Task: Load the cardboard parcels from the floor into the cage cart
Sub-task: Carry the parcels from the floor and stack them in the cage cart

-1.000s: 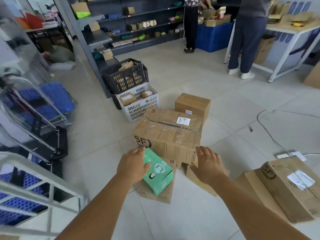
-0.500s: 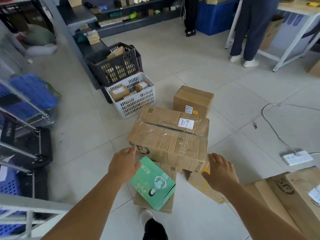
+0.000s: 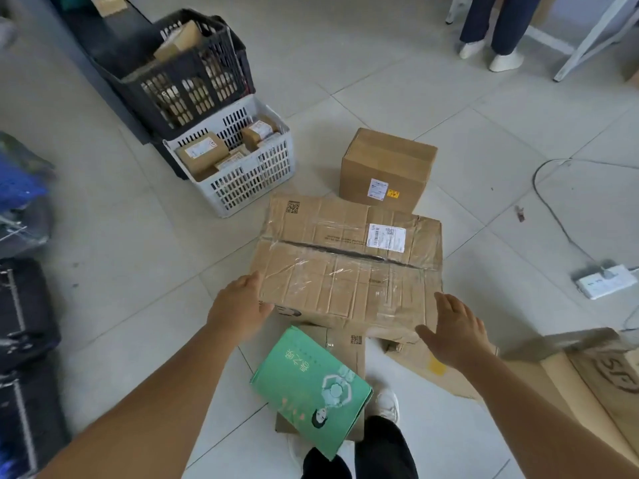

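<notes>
**Both hands at the near corners of a large taped parcel on the tiled floor**

The large cardboard parcel (image 3: 349,267) lies flat on top of other cartons in the middle of the tiled floor (image 3: 449,108). Its long axis runs left to right across the view, its taped top faces up, and a white shipping label sits near its far right corner. The left hand (image 3: 238,311) is pressed against the parcel's near left corner, fingers spread and wrapped on the side; the right hand (image 3: 453,331) is open, palm down, at the near right corner, and whether it is touching the cardboard cannot be told. Neither hand is closed around anything.

A smaller brown carton (image 3: 387,167) stands upright just beyond the parcel's far edge, its label facing the viewer. A green printed box (image 3: 311,388) lies tilted on a flat carton (image 3: 345,344) at the parcel's near side, its long axis diagonal. More flattened cardboard (image 3: 587,385) lies at the right.

Left of the parcel, a white slotted basket (image 3: 249,178) holds several small labelled brown packets. Behind it, touching, a black slotted crate (image 3: 193,84) holds more brown packets. A white power strip (image 3: 603,281) with its cable lies on the floor at the right.
</notes>
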Available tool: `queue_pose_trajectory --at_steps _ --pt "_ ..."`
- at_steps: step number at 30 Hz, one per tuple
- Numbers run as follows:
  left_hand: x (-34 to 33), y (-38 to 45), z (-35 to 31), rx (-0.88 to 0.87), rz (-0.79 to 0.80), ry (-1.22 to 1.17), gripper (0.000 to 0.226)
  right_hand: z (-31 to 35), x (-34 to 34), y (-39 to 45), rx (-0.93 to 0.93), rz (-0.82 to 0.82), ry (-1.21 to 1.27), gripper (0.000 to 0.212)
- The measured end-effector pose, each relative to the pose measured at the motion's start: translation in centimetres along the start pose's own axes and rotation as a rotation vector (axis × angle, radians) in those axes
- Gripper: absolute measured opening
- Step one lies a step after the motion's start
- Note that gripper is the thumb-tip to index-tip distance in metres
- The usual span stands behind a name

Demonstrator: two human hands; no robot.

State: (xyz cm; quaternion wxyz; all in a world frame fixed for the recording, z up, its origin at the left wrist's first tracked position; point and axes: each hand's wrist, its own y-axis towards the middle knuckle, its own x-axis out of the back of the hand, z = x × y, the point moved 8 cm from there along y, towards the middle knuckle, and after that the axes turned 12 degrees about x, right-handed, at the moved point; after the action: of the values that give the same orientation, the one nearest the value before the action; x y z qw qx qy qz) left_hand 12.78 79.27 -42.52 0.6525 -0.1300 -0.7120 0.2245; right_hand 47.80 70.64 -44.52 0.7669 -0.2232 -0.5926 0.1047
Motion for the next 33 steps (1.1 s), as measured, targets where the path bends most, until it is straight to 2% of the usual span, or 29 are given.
queue_pose_trajectory --at_steps 6,11,16,20,23,27,33 --pt "-3.3 8.0 -0.1 0.061 0.059 -0.042 0.07 -2.7 -3.3 8.2 -0.046 0.05 0.016 0.08" --pt "-6.1 14.7 0.0 0.177 0.09 -0.105 0.076 -5.3 -6.8 15.0 -0.107 0.059 0.101 0.087" --pt "-8.8 19.8 0.6 0.32 0.099 -0.249 0.079 -8.7 -8.7 19.5 -0.238 -0.042 0.259 0.096" --pt "-10.1 22.4 0.8 0.342 0.093 -0.306 0.086 -10.3 -9.6 21.4 -0.305 -0.116 0.405 0.095" --pt "-11.0 23.8 1.0 0.364 0.096 -0.307 0.101 -11.3 -10.5 22.1 -0.348 -0.126 0.505 0.103" --pt "-11.8 24.8 1.5 0.43 0.121 -0.381 0.118 -12.6 -11.5 22.2 -0.411 -0.148 0.63 0.105" --pt "-11.3 24.5 1.8 0.444 0.077 -0.491 0.11 -12.9 -11.7 22.2 -0.42 -0.182 0.723 0.096"
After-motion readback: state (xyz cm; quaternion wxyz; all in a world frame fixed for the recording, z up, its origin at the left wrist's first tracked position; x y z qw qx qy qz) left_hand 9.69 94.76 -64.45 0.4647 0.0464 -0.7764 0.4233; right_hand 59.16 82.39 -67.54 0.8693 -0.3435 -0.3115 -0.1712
